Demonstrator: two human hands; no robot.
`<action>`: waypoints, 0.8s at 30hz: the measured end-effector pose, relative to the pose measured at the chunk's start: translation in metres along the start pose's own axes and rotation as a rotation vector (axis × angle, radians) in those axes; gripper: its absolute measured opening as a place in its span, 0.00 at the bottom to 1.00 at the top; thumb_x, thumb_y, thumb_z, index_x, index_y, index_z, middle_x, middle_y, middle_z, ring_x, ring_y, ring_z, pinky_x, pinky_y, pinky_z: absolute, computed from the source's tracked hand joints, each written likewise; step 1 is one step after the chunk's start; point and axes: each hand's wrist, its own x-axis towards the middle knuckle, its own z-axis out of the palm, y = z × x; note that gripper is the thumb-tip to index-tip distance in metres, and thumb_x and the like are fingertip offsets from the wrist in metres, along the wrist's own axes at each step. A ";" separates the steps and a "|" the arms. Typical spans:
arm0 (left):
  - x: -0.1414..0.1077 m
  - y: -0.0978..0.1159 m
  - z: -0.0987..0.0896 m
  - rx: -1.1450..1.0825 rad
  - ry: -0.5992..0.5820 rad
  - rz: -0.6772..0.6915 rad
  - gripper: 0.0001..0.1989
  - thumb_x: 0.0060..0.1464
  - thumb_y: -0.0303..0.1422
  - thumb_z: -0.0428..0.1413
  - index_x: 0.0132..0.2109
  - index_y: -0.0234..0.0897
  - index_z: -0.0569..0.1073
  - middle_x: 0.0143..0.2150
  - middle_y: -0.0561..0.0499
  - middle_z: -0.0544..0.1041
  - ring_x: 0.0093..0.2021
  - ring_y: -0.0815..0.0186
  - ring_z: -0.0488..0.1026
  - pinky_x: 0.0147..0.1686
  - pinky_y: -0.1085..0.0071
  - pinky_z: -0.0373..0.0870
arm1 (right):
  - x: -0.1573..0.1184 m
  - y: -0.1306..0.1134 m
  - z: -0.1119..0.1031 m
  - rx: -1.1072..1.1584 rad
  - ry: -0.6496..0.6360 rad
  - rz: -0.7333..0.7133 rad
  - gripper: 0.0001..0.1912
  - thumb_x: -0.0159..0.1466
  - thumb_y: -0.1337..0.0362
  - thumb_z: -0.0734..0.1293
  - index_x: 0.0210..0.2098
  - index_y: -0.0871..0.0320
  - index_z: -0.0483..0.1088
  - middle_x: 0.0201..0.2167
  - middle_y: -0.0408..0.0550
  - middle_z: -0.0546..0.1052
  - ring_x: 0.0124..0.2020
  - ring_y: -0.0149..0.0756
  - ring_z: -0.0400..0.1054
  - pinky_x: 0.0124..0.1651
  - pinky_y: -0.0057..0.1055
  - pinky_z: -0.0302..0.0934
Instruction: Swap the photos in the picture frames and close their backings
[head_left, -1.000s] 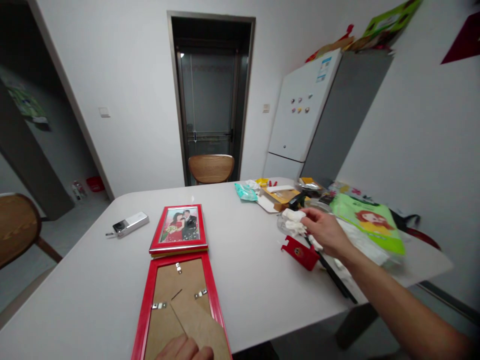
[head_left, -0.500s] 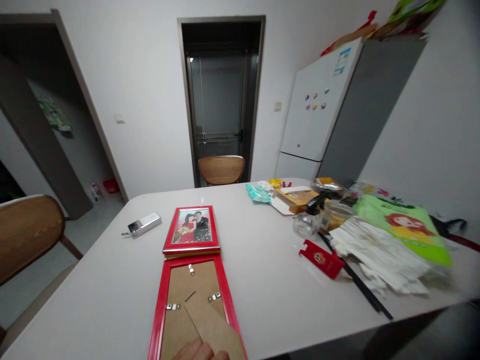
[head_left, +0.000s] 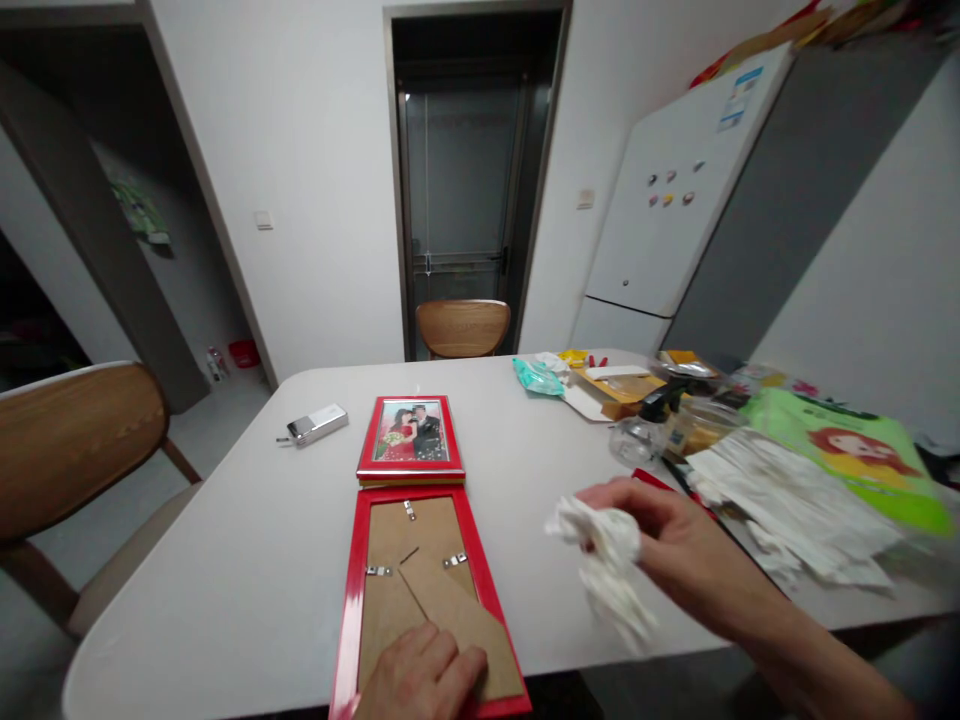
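A red picture frame (head_left: 489, 590) lies face down near the table's front edge, its brown backing and metal clips showing. My left hand (head_left: 424, 672) rests on the lower part of that backing, fingers bent, by the stand flap. To the right, my right hand (head_left: 651, 520) pinches a crumpled white tissue (head_left: 604, 550) above the table; the tissue hangs down and is blurred. Another red frame (head_left: 411, 470) with a picture of a couple lies face up just beyond the first.
The white table (head_left: 225, 560) bears a silver device (head_left: 318, 424) at the left. On the right are a clear bottle (head_left: 634, 440), white tissues (head_left: 787, 500), a green bag (head_left: 855, 440), an open box (head_left: 615, 385) and a teal packet (head_left: 538, 377). Wooden chairs stand left and behind.
My right hand has come into view from the right with the white tissue. More of my left hand shows on the backing. The whole view has shifted, with the frames now further right.
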 end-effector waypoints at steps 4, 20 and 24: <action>0.001 0.002 -0.005 -0.059 -0.050 -0.052 0.12 0.41 0.28 0.54 0.37 0.40 0.64 0.28 0.53 0.70 0.28 0.66 0.65 0.25 0.73 0.60 | 0.054 0.029 -0.018 -0.166 -0.058 -0.032 0.14 0.48 0.70 0.59 0.33 0.58 0.72 0.37 0.52 0.74 0.41 0.42 0.66 0.43 0.35 0.58; -0.015 -0.021 -0.030 -0.289 0.052 -0.291 0.18 0.44 0.28 0.53 0.46 0.39 0.64 0.40 0.49 0.69 0.40 0.63 0.65 0.40 0.65 0.65 | 0.015 -0.106 0.053 0.049 -0.187 -0.356 0.15 0.55 0.64 0.57 0.40 0.58 0.69 0.40 0.49 0.72 0.43 0.36 0.63 0.48 0.31 0.54; -0.026 -0.056 -0.026 -0.265 0.216 -0.481 0.19 0.44 0.27 0.51 0.47 0.35 0.64 0.48 0.45 0.66 0.48 0.60 0.63 0.47 0.59 0.61 | 0.017 -0.118 0.077 0.015 -0.170 -0.327 0.14 0.54 0.66 0.59 0.39 0.58 0.69 0.42 0.50 0.69 0.44 0.36 0.61 0.47 0.30 0.53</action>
